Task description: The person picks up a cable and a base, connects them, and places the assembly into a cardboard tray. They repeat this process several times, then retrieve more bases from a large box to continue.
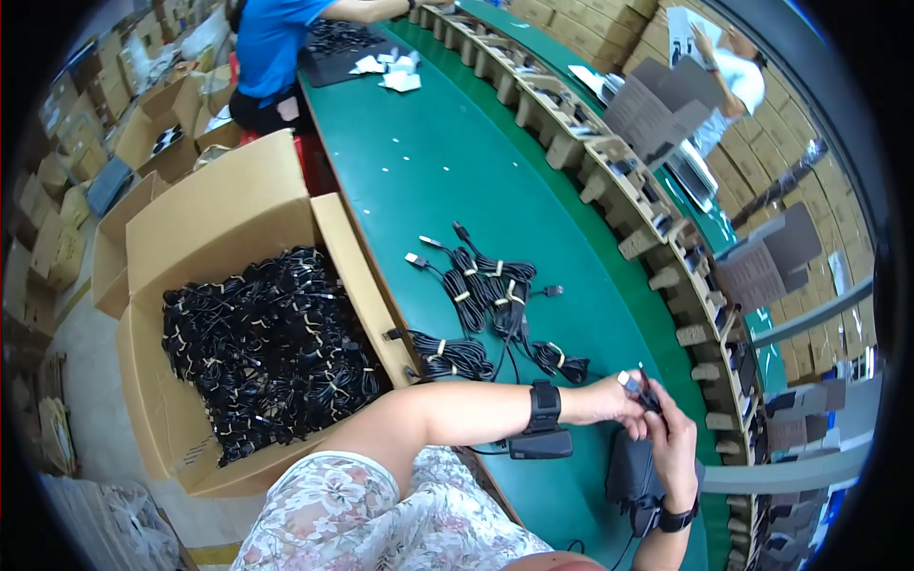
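Over the right part of the green table, my left hand (614, 400) and my right hand (674, 440) meet, both with fingers closed on a black USB cable (651, 400). Its pale plug (626, 379) sticks up by my left fingers; much of the cable is hidden between the hands. Just left of them lies a small coiled cable (560, 363) with a light tie. Farther left, a heap of tied black cables (490, 290) and another bundle (449, 356) rest on the table. Beneath my hands sits a black pouch-like object (630, 468).
A large open cardboard box (152, 381) full of tied black cables (271, 347) stands against the table's left edge. Moulded pulp trays (619, 181) line the right side. A person in blue (276, 57) works at the far end; a person in white (738, 86) stands across the line.
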Motion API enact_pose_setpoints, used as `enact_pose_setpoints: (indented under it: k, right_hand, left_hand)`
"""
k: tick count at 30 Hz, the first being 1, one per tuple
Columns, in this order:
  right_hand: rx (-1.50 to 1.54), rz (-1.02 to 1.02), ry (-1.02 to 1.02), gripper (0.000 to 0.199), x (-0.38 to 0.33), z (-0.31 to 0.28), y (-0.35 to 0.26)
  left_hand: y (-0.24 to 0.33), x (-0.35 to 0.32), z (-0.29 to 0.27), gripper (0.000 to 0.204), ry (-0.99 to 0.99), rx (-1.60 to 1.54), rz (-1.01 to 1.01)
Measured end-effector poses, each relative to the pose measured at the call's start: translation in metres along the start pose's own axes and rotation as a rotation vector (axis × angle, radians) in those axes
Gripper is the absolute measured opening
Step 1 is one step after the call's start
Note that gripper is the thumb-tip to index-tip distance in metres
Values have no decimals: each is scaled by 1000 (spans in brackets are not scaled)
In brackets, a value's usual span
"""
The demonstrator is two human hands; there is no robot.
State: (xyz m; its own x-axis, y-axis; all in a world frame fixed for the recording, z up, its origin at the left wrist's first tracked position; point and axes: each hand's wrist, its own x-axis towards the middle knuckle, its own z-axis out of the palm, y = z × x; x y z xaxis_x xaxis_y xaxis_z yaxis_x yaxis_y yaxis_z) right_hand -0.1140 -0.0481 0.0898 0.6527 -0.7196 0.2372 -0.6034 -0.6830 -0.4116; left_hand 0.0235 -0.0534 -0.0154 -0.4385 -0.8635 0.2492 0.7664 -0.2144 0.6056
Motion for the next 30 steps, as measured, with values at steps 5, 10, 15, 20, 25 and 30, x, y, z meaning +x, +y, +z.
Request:
enact_pose_setpoints:
  k: [5, 10, 15, 20, 25, 30]
  right_hand:
    - [-273, 279, 132, 26, 12, -28, 35]
    - [-745, 136, 444, 22, 37, -97, 110]
    - [-988, 406, 355, 24, 66, -135, 175]
    - [-1084, 471, 179, 19, 84, -133, 205]
    - [-1294, 292, -48, 13, 142, -68, 216]
    - [-1226, 335, -36, 16, 128, -93, 231]
  left_hand:
    - [9, 0, -17, 32, 196, 410, 24]
    - [1, 10, -12, 33, 167, 567, -131]
    - [-8, 11, -16, 34, 94, 644, -195]
    - [-10, 11, -15, 38, 112, 607, -190]
    - [2, -11, -29, 41, 247, 666, -210]
    - [-11, 7, -17, 44, 177, 607, -203]
